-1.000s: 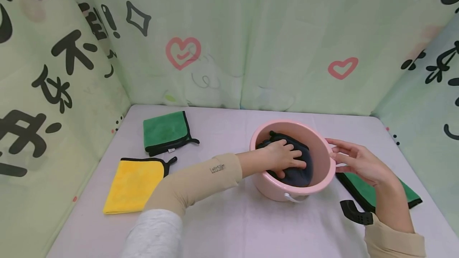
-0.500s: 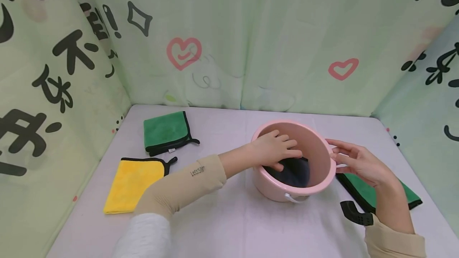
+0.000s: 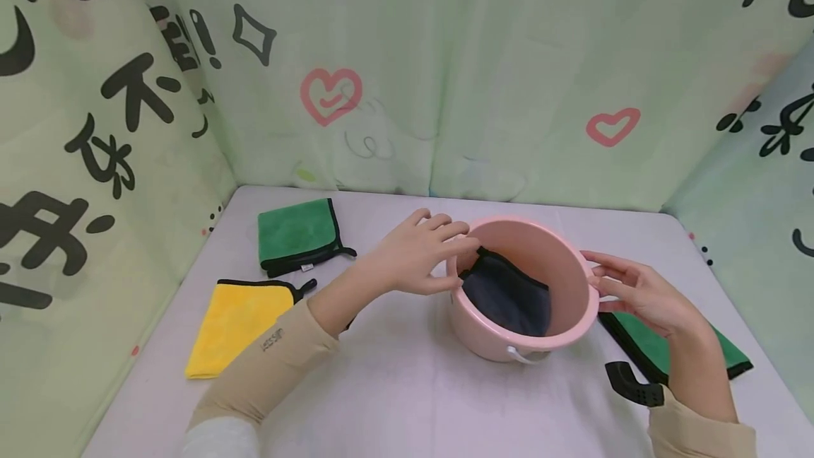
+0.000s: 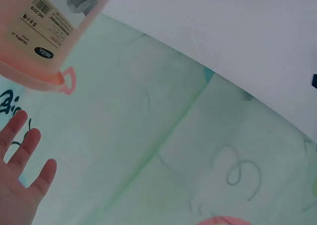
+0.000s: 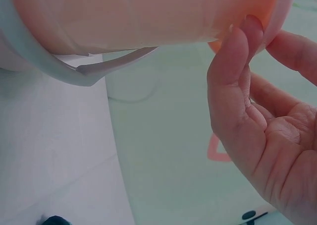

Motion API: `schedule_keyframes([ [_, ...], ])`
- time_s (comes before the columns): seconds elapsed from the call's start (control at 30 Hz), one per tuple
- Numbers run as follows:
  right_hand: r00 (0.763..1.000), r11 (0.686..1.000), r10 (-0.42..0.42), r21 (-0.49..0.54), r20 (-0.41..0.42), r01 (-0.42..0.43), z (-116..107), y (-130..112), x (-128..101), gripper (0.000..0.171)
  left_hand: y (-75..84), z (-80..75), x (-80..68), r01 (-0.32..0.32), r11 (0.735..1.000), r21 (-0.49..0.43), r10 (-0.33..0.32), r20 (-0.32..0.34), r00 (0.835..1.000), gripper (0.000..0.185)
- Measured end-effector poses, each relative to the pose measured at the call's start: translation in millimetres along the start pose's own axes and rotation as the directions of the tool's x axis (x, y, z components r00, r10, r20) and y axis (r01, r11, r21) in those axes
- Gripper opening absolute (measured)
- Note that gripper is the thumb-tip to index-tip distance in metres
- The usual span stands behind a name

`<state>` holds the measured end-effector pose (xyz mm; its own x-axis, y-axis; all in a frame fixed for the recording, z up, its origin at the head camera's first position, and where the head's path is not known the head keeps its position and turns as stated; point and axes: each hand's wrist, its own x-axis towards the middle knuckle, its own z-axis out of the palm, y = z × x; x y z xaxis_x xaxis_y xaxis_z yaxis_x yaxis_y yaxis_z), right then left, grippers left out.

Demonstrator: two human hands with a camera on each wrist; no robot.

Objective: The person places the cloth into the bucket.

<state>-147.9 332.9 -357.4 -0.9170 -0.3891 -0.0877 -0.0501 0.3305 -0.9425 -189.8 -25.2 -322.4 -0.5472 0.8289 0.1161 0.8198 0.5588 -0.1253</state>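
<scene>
A pink bucket stands upright on the table, with a folded dark navy cloth lying inside it. My left hand is at the bucket's left rim, its fingers spread and holding nothing; whether the fingertips touch the rim is unclear. In the left wrist view the left hand shows apart from the bucket. On the opposite side, my right hand pinches the bucket's rim between thumb and fingers. The right wrist view has this hand at the edge of the bucket.
To the left lie a folded green cloth and, nearer, a folded yellow cloth, both with black edging. Another green cloth lies partly behind the right forearm. Printed curtains enclose the table at the back and sides.
My left hand has come off the navy cloth and out of the bucket, moving left to its rim. The cloth stays inside. My right hand keeps its place on the bucket.
</scene>
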Motion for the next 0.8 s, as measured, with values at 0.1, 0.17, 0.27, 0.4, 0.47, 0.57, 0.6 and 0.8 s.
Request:
schedule_keyframes([
  [0.1, 1.0, 1.0, 0.005, -0.005, -0.002, -0.005, 0, 0, 0, 0.042, -5.0, 4.3, -21.7, 0.048, 0.999, -0.014, -0.048, -0.034, 0.998, 0.053],
  [0.17, 1.0, 1.0, 0.007, -0.002, -0.003, -0.008, 0, 0, 0, 0.042, -8.0, 8.2, -35.8, 0.089, 0.996, -0.024, -0.09, -0.038, 0.995, 0.053],
  [0.27, 1.0, 1.0, 0.004, 0.009, 0.0, -0.004, 0, 0, 0, 0.042, -11.9, 13.8, -56.1, 0.161, 0.987, -0.021, -0.162, -0.043, 0.986, 0.053],
  [0.4, 1.0, 1.0, 0.001, 0.012, 0.001, -0.001, 0, 0, -1, 0.042, -18.3, 22.0, -84.1, 0.243, 0.97, 0.013, -0.241, -0.109, 0.964, 0.051],
  [0.47, 1.0, 1.0, 0.005, 0.004, -0.004, -0.005, 0, 1, -1, 0.042, -22.0, 26.9, -98.6, 0.277, 0.961, 0.016, -0.272, -0.149, 0.951, 0.051],
  [0.57, 1.0, 1.0, 0.014, -0.012, -0.012, -0.014, 1, 0, -1, 0.042, -26.9, 33.3, -120.1, 0.333, 0.943, 0.009, -0.327, -0.173, 0.929, 0.052],
  [0.6, 1.0, 1.0, 0.016, -0.016, -0.014, -0.017, 1, 0, 0, 0.043, -28.1, 35.1, -127.2, 0.357, 0.934, 0.002, -0.351, -0.171, 0.921, 0.053],
  [0.8, 0.999, 0.999, 0.03, -0.024, -0.024, -0.03, 2, 0, 0, 0.043, -32.7, 45.7, -171.6, 0.503, 0.863, -0.052, -0.505, -0.137, 0.852, 0.056],
])
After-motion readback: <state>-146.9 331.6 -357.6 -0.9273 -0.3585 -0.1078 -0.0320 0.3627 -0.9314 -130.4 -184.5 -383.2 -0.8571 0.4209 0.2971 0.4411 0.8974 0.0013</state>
